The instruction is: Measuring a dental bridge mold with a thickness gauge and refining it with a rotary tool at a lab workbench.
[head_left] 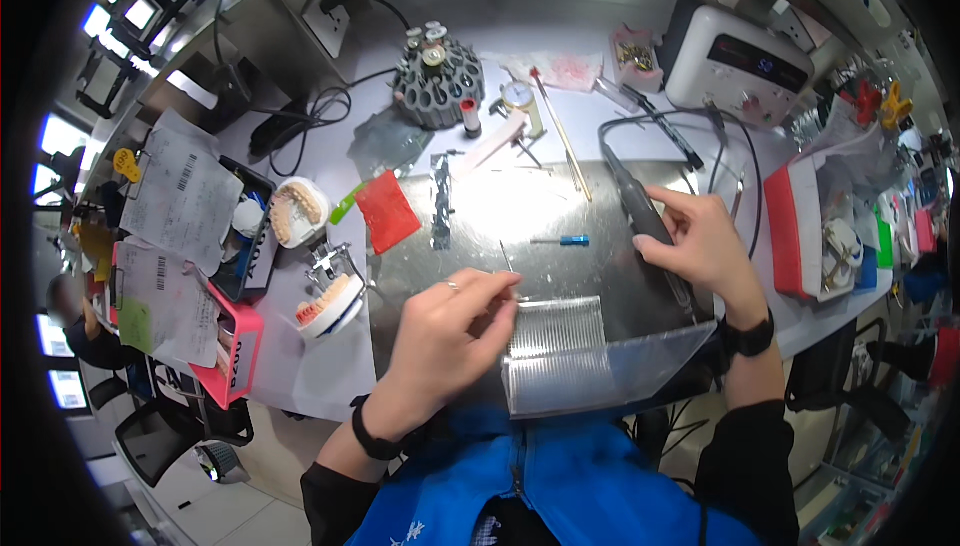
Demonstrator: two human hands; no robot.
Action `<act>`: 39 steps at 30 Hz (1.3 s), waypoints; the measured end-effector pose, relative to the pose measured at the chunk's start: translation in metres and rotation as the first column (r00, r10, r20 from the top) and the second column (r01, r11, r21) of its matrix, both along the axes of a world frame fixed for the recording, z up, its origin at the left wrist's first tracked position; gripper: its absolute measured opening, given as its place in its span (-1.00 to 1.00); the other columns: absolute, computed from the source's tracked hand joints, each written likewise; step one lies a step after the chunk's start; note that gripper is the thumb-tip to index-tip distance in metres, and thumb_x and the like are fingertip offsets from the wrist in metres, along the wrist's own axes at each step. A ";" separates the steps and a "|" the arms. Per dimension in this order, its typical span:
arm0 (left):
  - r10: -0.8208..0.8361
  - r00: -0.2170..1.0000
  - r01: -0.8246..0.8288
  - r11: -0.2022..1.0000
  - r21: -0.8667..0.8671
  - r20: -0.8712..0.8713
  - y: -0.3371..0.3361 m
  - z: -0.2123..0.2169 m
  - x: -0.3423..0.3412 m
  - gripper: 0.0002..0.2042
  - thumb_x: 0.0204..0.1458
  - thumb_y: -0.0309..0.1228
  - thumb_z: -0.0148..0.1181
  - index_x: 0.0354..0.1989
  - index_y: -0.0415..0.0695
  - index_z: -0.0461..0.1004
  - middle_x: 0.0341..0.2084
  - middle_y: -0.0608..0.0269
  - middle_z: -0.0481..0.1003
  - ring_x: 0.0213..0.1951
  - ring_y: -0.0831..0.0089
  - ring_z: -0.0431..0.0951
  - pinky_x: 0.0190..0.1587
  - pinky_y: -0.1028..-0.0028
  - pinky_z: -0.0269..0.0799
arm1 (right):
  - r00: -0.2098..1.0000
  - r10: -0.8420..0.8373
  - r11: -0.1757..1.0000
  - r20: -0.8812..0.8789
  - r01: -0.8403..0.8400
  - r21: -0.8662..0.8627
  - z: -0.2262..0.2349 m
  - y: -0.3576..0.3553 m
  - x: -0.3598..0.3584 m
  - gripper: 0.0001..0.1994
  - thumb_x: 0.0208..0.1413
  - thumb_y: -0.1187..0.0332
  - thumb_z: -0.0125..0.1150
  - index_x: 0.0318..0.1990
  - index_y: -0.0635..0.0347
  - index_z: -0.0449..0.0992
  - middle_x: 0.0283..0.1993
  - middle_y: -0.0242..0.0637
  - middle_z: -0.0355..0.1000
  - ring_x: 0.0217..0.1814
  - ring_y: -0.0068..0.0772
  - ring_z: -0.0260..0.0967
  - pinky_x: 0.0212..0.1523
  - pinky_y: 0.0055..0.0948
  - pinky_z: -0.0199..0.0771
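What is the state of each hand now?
Left hand: closed, holding a thin rod.
Right hand: fingers on a dark tool; whether gripping, cannot tell.

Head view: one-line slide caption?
Right hand holds a dark handpiece, left hand a thin rod, over a metal plate; dental models at left.

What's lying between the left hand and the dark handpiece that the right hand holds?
In the head view, a small blue-handled tool lies on the metal plate between the left hand and the dark handpiece.
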State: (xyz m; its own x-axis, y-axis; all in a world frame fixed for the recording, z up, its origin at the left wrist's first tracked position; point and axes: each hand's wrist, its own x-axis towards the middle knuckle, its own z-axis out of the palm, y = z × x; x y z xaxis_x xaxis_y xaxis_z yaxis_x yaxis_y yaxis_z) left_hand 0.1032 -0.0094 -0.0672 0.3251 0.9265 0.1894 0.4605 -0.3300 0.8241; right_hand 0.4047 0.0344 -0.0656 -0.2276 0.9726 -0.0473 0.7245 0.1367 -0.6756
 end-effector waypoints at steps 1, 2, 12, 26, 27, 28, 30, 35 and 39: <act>-0.025 0.999 0.025 1.000 -0.003 -0.022 0.006 -0.007 0.005 -0.78 -0.06 -0.59 0.29 -0.18 -0.21 0.58 -0.41 0.18 0.58 -0.40 0.35 0.63 -0.35 0.45 0.53 | 0.978 -0.079 0.995 -0.193 0.068 -0.067 0.000 -0.001 -0.001 -0.47 -0.10 0.36 0.38 0.11 0.33 0.50 -0.63 -0.48 0.28 -0.62 -0.61 0.15 -0.54 -0.54 0.19; -0.034 0.992 0.046 0.994 0.100 -0.118 0.011 -0.012 0.011 -0.78 -0.05 -0.53 0.30 -0.19 -0.20 0.58 -0.44 0.23 0.57 -0.37 0.32 0.61 -0.31 0.40 0.52 | 0.913 -0.172 0.980 -0.370 0.121 -0.155 -0.001 -0.003 -0.001 -0.48 -0.06 0.40 0.37 0.11 0.38 0.49 -0.61 -0.57 0.29 -0.60 -0.69 0.15 -0.53 -0.61 0.19; -0.395 0.751 0.554 0.812 -0.181 0.529 0.051 -0.003 0.037 -0.41 0.04 -0.40 0.33 0.26 -0.22 0.28 -0.14 0.16 0.57 -0.16 0.40 0.57 -0.06 0.38 0.49 | 0.201 -0.050 0.931 -0.978 -0.346 -0.118 0.009 -0.005 -0.026 -0.70 0.28 0.42 0.10 0.06 0.20 0.17 0.08 0.22 0.39 -0.26 -0.34 0.54 -0.41 -0.60 0.51; -0.172 0.970 0.147 0.978 -0.150 -0.174 0.076 0.008 0.063 -0.52 -0.08 -0.50 0.22 0.04 -0.16 0.20 -0.51 -0.13 0.51 -0.32 -0.06 0.60 -0.32 0.06 0.47 | 0.388 -0.072 0.994 -0.919 0.103 -0.035 0.008 -0.008 -0.067 -0.55 0.09 0.46 0.37 0.06 0.34 0.26 -0.04 0.14 0.47 -0.54 -0.40 0.47 -0.63 -0.59 0.46; -0.151 0.979 0.155 0.988 0.019 -0.136 0.076 0.005 0.060 -0.47 -0.10 -0.49 0.26 0.08 -0.14 0.21 -0.54 -0.07 0.50 -0.36 -0.03 0.58 -0.34 0.09 0.45 | 0.398 -0.041 0.990 -0.917 0.143 0.018 0.005 -0.008 -0.064 -0.54 0.10 0.42 0.38 0.06 0.34 0.26 -0.04 0.12 0.47 -0.55 -0.41 0.47 -0.63 -0.61 0.45; -0.136 0.986 0.152 0.970 0.188 -0.096 0.076 0.004 0.057 -0.43 -0.11 -0.48 0.30 0.12 -0.12 0.22 -0.58 -0.01 0.49 -0.39 -0.01 0.56 -0.36 0.13 0.42 | 0.407 -0.010 0.981 -0.913 0.182 0.070 0.002 -0.007 -0.060 -0.52 0.11 0.38 0.38 0.07 0.34 0.26 -0.03 0.11 0.47 -0.55 -0.43 0.47 -0.63 -0.62 0.44; -0.141 0.990 0.142 0.949 0.282 -0.024 0.081 0.004 0.050 -0.48 -0.08 -0.40 0.36 0.10 -0.14 0.36 -0.56 0.04 0.52 -0.43 0.06 0.54 -0.35 0.18 0.44 | 0.406 -0.008 0.959 -0.914 0.263 0.109 0.002 -0.003 -0.044 -0.48 0.15 0.21 0.35 0.10 0.29 0.25 -0.04 0.06 0.45 -0.58 -0.53 0.41 -0.61 -0.66 0.36; -0.114 0.985 0.145 0.952 0.268 -0.129 0.096 0.001 0.013 -0.66 -0.02 -0.31 0.37 -0.05 -0.13 0.59 -0.33 0.09 0.58 -0.36 0.15 0.55 -0.25 0.28 0.45 | 0.185 -0.034 0.931 -0.982 0.364 0.037 -0.010 0.012 -0.014 -0.61 0.31 0.26 0.14 0.17 0.25 0.26 0.04 0.03 0.41 -0.55 -0.66 0.25 -0.42 -0.72 0.28; 0.217 0.975 -0.172 0.887 0.429 -0.056 0.113 0.012 0.011 -0.69 -0.01 -0.35 0.35 -0.08 -0.13 0.55 -0.35 0.18 0.55 -0.37 0.27 0.55 -0.31 0.32 0.46 | 0.106 -0.056 0.927 -0.993 0.375 -0.013 -0.012 0.011 -0.008 -0.62 0.32 0.30 0.12 0.19 0.24 0.27 0.03 0.02 0.42 -0.55 -0.68 0.20 -0.36 -0.71 0.27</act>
